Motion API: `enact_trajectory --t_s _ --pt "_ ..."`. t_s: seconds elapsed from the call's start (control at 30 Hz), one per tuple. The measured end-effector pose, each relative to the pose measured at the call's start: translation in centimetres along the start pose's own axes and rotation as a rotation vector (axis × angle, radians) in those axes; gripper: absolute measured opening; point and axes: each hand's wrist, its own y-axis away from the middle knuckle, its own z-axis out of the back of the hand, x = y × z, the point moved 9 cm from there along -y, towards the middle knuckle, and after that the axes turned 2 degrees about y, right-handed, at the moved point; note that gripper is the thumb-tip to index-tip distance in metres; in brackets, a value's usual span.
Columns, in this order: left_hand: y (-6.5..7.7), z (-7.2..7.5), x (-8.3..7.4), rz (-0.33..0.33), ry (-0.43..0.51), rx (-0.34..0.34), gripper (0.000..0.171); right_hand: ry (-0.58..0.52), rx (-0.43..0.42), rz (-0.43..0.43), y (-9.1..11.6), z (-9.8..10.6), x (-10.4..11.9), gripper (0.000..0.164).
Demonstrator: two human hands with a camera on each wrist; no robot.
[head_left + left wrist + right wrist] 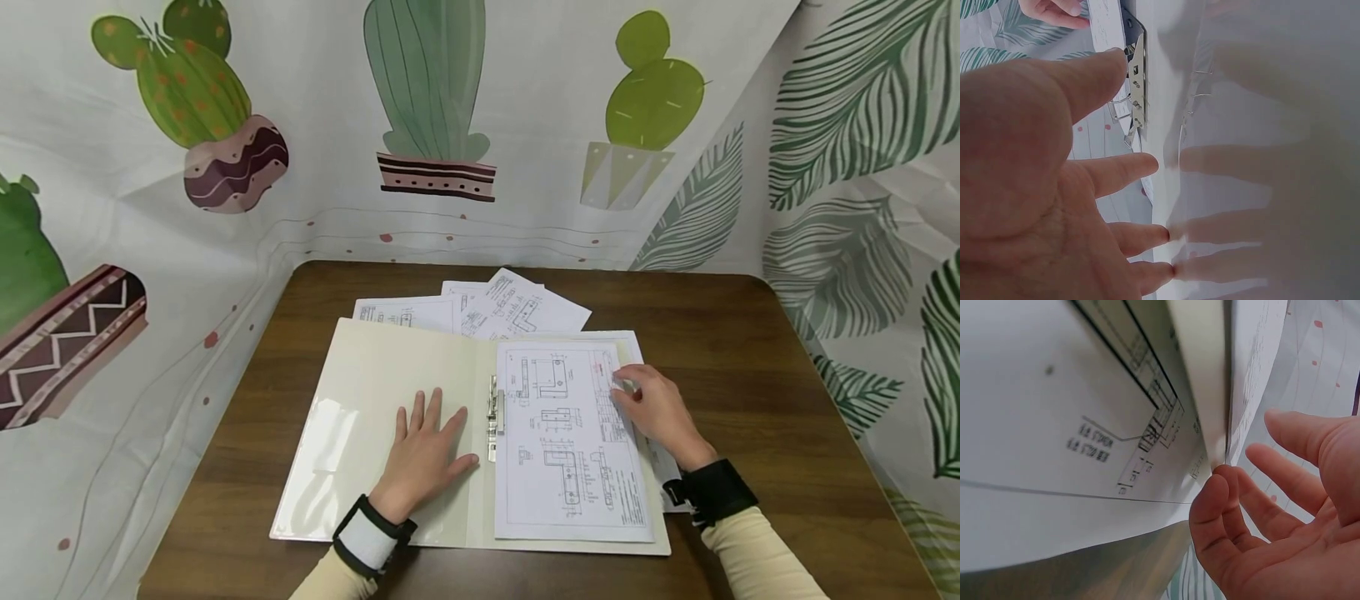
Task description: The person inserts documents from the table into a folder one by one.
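A cream ring binder (480, 508) lies spread on the table, its metal ring clasp (492, 421) along the spine. Printed technical drawings (573, 492) are stacked on its right side. My left hand (422, 454) rests on the inside of the left cover with fingers spread. Beside the drawings' right edge is my right hand (656, 408), fingers bent and thumb out near the paper. In the right wrist view, the bent lower fingers (1213, 506) are at the binder's edge, while the thumb stands apart; nothing is visibly pinched. The left wrist view shows the clasp (1137, 81) beyond the left thumb.
Several loose drawing sheets (525, 304) lie behind the binder, partly under it. More paper (663, 467) sticks out from beneath its right side. The brown wooden table (750, 358) backs onto a hanging cloth (540, 167) printed with cacti and leaves.
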Motion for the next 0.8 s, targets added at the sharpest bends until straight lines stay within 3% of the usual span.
enact_trajectory --t_s 0.8 --pt "-0.11 -0.02 0.13 -0.002 0.022 -0.01 0.067 -0.006 -0.001 0.023 0.12 -0.06 -0.02 0.037"
